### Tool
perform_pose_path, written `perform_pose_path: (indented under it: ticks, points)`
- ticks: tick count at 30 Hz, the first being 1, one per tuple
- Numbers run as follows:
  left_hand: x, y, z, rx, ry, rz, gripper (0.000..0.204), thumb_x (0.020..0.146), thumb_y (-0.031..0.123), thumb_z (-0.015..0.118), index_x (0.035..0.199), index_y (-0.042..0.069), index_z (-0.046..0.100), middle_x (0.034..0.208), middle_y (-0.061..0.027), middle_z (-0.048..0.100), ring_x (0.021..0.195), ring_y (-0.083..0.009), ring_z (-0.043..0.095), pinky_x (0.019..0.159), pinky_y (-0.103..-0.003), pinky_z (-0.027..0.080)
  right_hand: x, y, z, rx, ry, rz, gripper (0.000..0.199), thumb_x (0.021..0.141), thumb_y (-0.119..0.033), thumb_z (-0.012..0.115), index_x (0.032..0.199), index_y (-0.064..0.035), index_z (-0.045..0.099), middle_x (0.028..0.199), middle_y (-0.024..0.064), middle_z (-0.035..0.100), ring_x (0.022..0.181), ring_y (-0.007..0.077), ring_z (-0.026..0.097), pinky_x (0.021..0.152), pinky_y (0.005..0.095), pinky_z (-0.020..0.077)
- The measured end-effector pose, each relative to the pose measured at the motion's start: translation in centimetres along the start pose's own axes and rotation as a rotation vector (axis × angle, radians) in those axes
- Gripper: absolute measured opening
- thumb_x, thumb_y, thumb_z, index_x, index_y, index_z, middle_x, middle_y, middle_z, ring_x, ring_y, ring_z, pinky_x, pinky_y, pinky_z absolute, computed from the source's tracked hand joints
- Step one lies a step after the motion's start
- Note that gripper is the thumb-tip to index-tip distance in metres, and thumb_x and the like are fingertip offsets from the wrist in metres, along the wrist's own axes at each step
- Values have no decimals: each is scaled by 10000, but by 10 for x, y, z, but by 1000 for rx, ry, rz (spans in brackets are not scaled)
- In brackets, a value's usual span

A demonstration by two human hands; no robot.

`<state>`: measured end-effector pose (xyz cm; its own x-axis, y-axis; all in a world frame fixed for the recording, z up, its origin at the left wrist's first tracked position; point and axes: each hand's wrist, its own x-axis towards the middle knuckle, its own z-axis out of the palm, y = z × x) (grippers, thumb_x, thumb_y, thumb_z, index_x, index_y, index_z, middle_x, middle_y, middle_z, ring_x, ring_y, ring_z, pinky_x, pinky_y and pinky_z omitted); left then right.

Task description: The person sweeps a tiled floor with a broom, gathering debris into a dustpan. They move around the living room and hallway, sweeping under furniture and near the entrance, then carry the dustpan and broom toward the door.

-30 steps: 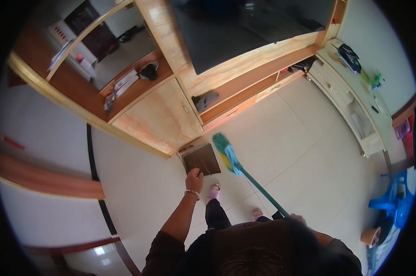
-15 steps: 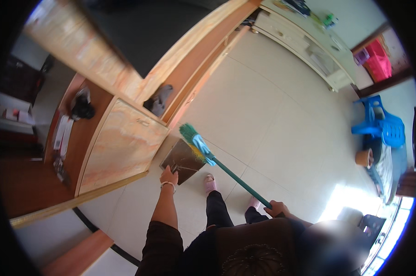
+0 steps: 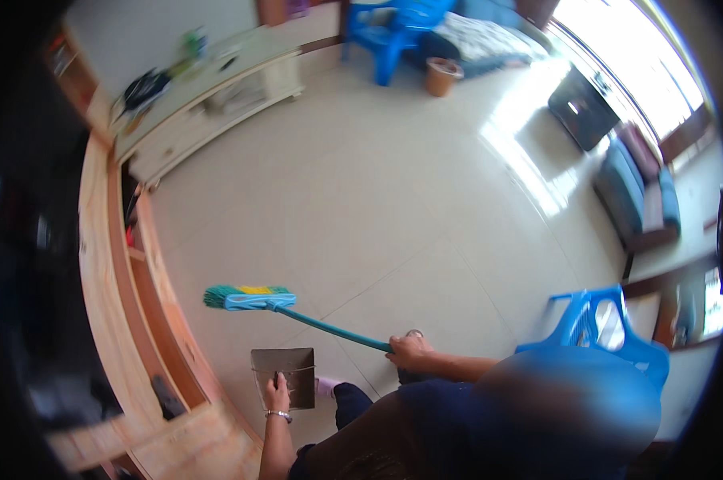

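My left hand [image 3: 277, 394], with a bracelet at its wrist, is closed on the handle of a square brown-grey dustpan [image 3: 301, 370]. That pan is low, close to my foot in a pink shoe. Wrapped round the green stick of a broom [image 3: 329, 328] is my right hand [image 3: 410, 352]. The broom's light-blue head, with green and yellow bristles, lies ahead of the dustpan and apart from it. Whether the bristles touch the floor I cannot tell.
Along the left runs a wooden cabinet [image 3: 141, 300] with open shelves. A pale low cabinet [image 3: 209, 108] stands at the far left. Far off are a blue chair [image 3: 393, 36] and a brown pot [image 3: 441, 78]. Another blue chair [image 3: 585, 320] and a sofa [image 3: 621, 188] are right.
My view has swung to the right. The broom head, earlier over the dustpan, is now beyond it with a gap between. Both hands keep their hold.
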<state>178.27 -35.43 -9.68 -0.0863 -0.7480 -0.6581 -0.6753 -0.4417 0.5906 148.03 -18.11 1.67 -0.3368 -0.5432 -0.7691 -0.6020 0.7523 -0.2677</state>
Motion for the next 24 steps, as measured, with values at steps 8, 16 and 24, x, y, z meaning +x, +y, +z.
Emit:
perform_pose_path:
  ticks: [8, 16, 24]
  points:
    - [-5, 171, 119, 319, -146, 376, 362, 862, 357, 574, 669, 53, 531, 525, -32, 536, 471, -116, 508, 448, -301, 401, -6, 159, -33, 406, 240, 77, 290, 824, -344, 581, 882, -61, 561, 848, 153, 626, 821, 344, 600, 697, 462, 475]
    - [-45, 389, 291, 284, -380, 680, 258, 853, 265, 614, 965, 34, 588, 646, 12, 560, 521, -51, 487, 440, -216, 395, -6, 297, -105, 671, 487, 292, 312, 816, -317, 601, 894, -14, 594, 862, 214, 620, 821, 384, 600, 693, 467, 480]
    - [-51, 528, 467, 171, -660, 790, 338, 830, 261, 658, 1061, 21, 597, 705, 20, 567, 567, -36, 471, 475, -198, 398, 8, 412, -204, 755, 672, 481, 339, 828, -314, 581, 966, -4, 581, 852, 220, 627, 804, 364, 616, 681, 448, 490]
